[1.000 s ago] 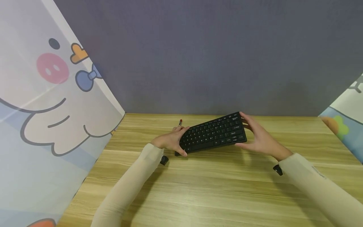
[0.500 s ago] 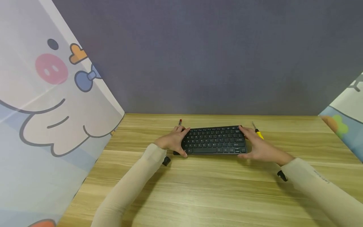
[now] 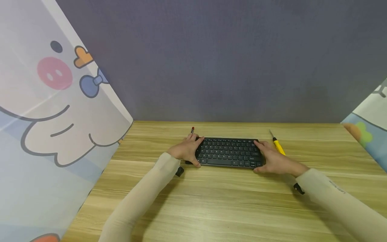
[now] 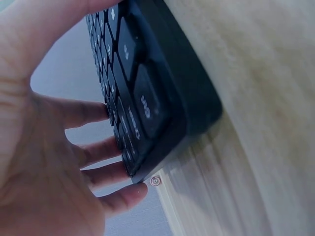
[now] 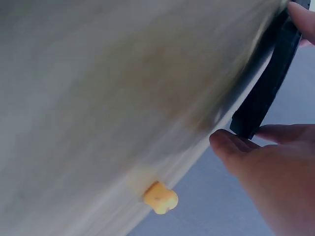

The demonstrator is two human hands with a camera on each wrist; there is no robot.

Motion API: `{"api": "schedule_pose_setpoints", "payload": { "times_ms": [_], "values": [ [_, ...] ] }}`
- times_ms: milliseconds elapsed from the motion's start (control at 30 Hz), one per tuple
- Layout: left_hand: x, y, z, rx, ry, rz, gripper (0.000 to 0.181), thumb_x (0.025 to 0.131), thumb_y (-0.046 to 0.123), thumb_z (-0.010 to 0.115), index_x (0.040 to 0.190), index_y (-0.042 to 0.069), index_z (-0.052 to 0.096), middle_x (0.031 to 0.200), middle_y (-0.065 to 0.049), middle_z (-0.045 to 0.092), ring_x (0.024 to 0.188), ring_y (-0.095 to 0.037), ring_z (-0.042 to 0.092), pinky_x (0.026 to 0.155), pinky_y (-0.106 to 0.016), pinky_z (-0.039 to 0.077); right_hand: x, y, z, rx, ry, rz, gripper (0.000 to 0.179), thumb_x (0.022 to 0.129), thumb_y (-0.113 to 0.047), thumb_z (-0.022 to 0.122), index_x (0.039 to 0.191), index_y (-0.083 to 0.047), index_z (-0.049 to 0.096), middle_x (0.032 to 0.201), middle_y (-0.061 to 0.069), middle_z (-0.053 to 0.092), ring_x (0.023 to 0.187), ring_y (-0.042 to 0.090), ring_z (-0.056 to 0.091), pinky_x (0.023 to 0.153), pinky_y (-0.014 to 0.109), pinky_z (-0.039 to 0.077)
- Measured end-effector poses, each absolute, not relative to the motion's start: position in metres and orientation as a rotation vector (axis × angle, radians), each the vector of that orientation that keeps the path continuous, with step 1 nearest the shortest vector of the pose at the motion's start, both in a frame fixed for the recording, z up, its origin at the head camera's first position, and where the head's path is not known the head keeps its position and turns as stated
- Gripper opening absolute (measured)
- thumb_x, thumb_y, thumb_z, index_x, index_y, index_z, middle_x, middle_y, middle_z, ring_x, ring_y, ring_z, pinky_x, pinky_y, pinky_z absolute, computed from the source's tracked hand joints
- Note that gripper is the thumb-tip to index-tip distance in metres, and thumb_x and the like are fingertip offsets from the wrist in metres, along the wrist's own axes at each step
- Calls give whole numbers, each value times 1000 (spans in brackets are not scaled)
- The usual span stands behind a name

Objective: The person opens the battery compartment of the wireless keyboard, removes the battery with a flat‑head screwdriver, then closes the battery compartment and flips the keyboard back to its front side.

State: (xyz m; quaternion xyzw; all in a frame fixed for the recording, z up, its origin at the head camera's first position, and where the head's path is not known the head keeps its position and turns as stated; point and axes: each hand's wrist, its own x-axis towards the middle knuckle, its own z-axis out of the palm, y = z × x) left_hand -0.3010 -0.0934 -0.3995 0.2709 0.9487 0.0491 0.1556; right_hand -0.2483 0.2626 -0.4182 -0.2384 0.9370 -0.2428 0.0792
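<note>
A black keyboard (image 3: pixel 228 153) lies lengthwise across the wooden table, keys facing up. My left hand (image 3: pixel 185 150) spans its left end, thumb at the near edge and fingers toward the far edge. In the left wrist view, the fingertips of that left hand (image 4: pixel 49 152) touch the far side of the keyboard (image 4: pixel 147 93). The right end is held by my right hand (image 3: pixel 274 161), thumb at the near corner and fingers at the far one. In the right wrist view, a narrow gap shows under the keyboard (image 5: pixel 266 83), with fingers of the right hand (image 5: pixel 283 167) at its corner.
Right of the keyboard lies a screwdriver (image 3: pixel 278 147) with a yellow handle; its handle end (image 5: pixel 161 198) shows in the right wrist view. Behind my left hand, a red-tipped pen-like item (image 3: pixel 192 129) sticks out. A grey panel (image 3: pixel 211 67) stands along the table's back.
The keyboard's raised right end has come down, so it now lies nearly level. My right hand has lowered with it, revealing the yellow screwdriver. The left hand has barely moved.
</note>
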Motion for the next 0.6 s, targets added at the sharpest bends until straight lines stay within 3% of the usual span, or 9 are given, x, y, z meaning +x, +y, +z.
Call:
{"api": "schedule_pose_setpoints", "payload": {
  "times_ms": [333, 600],
  "values": [
    [-300, -92, -399, 772, 2727, 134, 124, 58, 51, 87, 153, 15, 16, 145, -9, 23, 135, -28, 17, 108, -46, 23, -248, 260, -417, -732, 2804, -651, 113, 70, -45, 81, 146, 9, 17, 140, 39, 20, 124, 54, 29, 95, 63, 32],
    [-300, -93, -400, 768, 2734, 122, 123, 59, 53, 86, 153, 15, 16, 145, -10, 24, 135, -27, 18, 108, -45, 24, -251, 260, -416, -722, 2779, -612, 109, 73, -39, 81, 146, 10, 17, 141, 40, 18, 126, 55, 25, 96, 63, 30]
  ]
}}
